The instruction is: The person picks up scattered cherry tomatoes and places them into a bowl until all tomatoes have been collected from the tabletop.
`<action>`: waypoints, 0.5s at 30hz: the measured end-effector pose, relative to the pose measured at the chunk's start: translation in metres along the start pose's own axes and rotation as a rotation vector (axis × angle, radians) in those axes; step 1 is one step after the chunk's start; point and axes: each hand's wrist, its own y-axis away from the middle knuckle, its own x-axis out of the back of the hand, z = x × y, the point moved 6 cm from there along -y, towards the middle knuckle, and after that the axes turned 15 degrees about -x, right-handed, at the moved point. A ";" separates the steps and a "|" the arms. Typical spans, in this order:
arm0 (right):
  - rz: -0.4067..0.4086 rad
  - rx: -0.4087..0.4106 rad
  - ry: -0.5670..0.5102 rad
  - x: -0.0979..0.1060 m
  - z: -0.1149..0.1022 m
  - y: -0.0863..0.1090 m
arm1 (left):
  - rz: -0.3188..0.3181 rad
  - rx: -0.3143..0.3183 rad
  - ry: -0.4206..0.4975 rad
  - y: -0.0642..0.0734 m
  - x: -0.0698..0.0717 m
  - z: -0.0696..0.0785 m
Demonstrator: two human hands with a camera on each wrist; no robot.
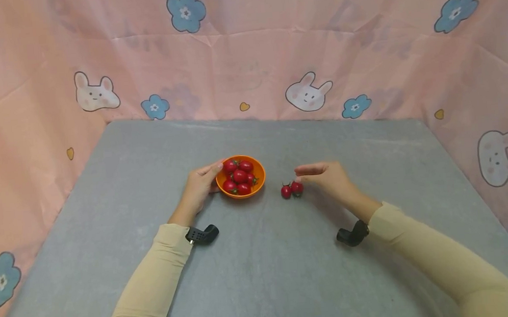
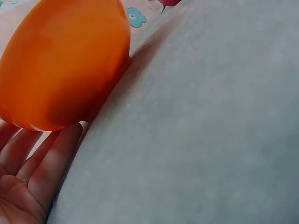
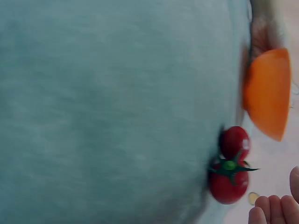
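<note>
An orange bowl (image 1: 261, 181) stands on the grey table with several small red tomatoes (image 1: 239, 176) in it, some with green stems. My left hand (image 1: 199, 186) holds the bowl at its left side, thumb at the rim and fingers against the outer wall (image 2: 70, 60). To the right of the bowl lie two more cherry tomatoes, a smaller one (image 1: 286, 191) and a larger one (image 3: 228, 184) with a green stem, touching or nearly so. Just above and right of this pair hovers my right hand (image 1: 326, 177), fingers extended, thumb apart from them, holding nothing.
The grey table (image 1: 262, 276) reaches back to a pink curtain (image 1: 247, 56) printed with rabbits and flowers, which also hangs along both sides. Black wrist devices sit on the left wrist (image 1: 203, 234) and the right wrist (image 1: 353, 234).
</note>
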 end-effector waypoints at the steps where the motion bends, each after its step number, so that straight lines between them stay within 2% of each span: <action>1: 0.004 0.000 0.004 0.000 0.003 0.000 | -0.002 -0.001 -0.001 0.000 0.000 0.000; 8: 0.012 -0.003 0.000 0.001 0.017 0.001 | -0.005 0.006 -0.001 0.000 -0.001 0.000; 15: 0.007 -0.058 0.027 -0.003 0.023 -0.002 | -0.007 -0.004 -0.006 0.000 0.000 0.000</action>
